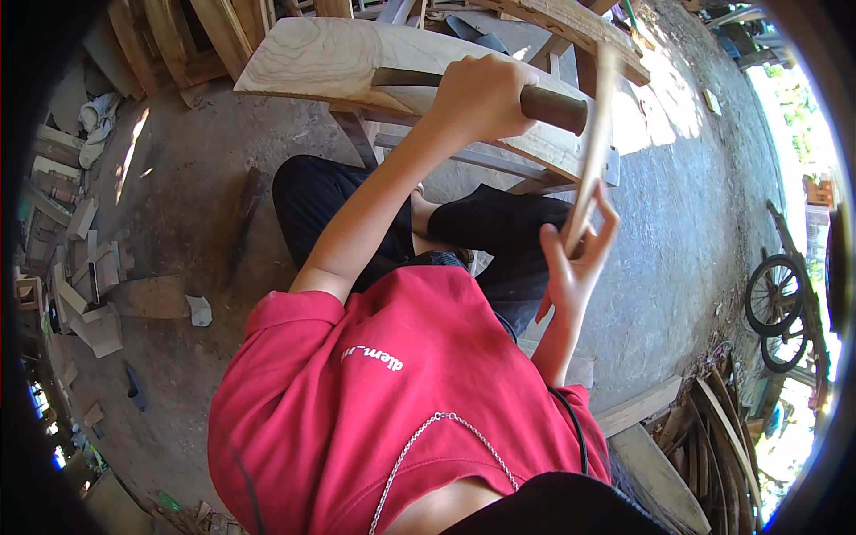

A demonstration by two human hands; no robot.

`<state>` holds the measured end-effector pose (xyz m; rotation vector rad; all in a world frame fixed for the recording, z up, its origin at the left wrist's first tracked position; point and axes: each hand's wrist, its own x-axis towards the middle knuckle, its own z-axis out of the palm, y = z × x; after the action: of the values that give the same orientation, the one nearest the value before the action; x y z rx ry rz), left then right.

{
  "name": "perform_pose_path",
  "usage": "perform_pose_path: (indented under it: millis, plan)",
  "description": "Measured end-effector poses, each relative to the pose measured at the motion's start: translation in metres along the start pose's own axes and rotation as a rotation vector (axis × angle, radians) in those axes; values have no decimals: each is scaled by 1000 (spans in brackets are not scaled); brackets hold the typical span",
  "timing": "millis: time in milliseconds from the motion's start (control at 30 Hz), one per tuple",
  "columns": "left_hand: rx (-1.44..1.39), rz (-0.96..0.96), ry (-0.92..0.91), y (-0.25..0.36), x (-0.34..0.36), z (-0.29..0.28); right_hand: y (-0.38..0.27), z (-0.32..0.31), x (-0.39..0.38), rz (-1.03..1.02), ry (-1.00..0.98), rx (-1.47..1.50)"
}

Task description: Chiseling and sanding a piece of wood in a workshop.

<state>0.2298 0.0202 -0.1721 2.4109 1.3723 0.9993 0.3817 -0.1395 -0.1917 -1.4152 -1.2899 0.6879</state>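
My left hand is wrapped round a chisel, whose dark cylindrical handle sticks out to the right of my fist. Its long metal blade points left and lies against a pale, curved wooden board. At the right, my right hand grips the lower part of a pale wooden stick between thumb and fingers. The stick stands nearly upright, close to the handle's end, and its upper part is blurred by motion. Whether it touches the handle I cannot tell.
The board rests on a low wooden bench before my knees. Timber pieces stand at the far left. Wood offcuts litter the left floor. More planks lie at the lower right, near a spoked wheel.
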Motion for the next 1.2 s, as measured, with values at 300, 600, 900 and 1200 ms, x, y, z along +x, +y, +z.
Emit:
perform_pose_path:
  millis: [300,600,900,1200]
  plan:
    - [-3,16,88,-12,-3,-4,-2,0,2,176,-199,33]
    - [1,-35,95,-16,1,-15,1,9,-7,198,-272,41]
    - [-13,-13,163,-24,-3,-26,1,22,-8,136,-270,36]
    - [-38,-6,147,-31,-6,-40,4,34,-5,1,104,345]
